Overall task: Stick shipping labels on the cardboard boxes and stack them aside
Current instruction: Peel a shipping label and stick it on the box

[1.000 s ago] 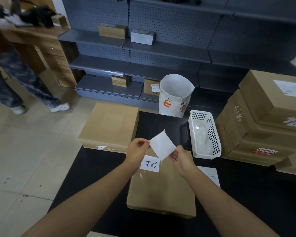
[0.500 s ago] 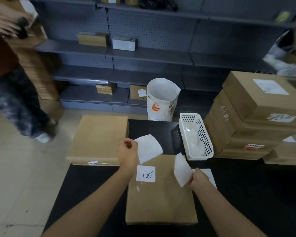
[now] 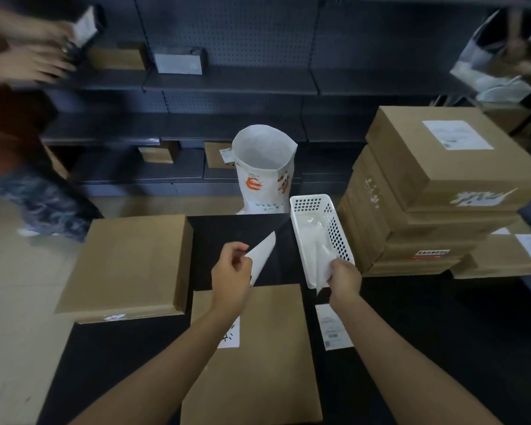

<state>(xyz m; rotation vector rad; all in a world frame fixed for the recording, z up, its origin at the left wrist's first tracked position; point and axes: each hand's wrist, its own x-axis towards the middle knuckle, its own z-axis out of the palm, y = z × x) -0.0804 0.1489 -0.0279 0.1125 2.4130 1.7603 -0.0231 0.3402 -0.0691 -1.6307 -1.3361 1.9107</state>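
1. On the near middle of the black worktop (image 3: 426, 348) lies a flat cardboard box (image 3: 258, 363) with a small handwritten sticker (image 3: 232, 337).
2. The left hand (image 3: 230, 279) pinches a white label (image 3: 262, 254) above the box's far edge.
3. The right hand (image 3: 344, 279) grips a white sheet (image 3: 321, 273) at the basket's (image 3: 334, 231) near end.
4. Labelled boxes (image 3: 436, 185) are stacked at the worktop's right edge.

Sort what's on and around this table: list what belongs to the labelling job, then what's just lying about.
Part of the job:
- left hand holding the peeled label
- right hand holding the backing paper at the white basket
- cardboard box in front
- labelled stack
- spare box on the left
- printed label on the table

Lying about:
- paper bag
- shelf boxes
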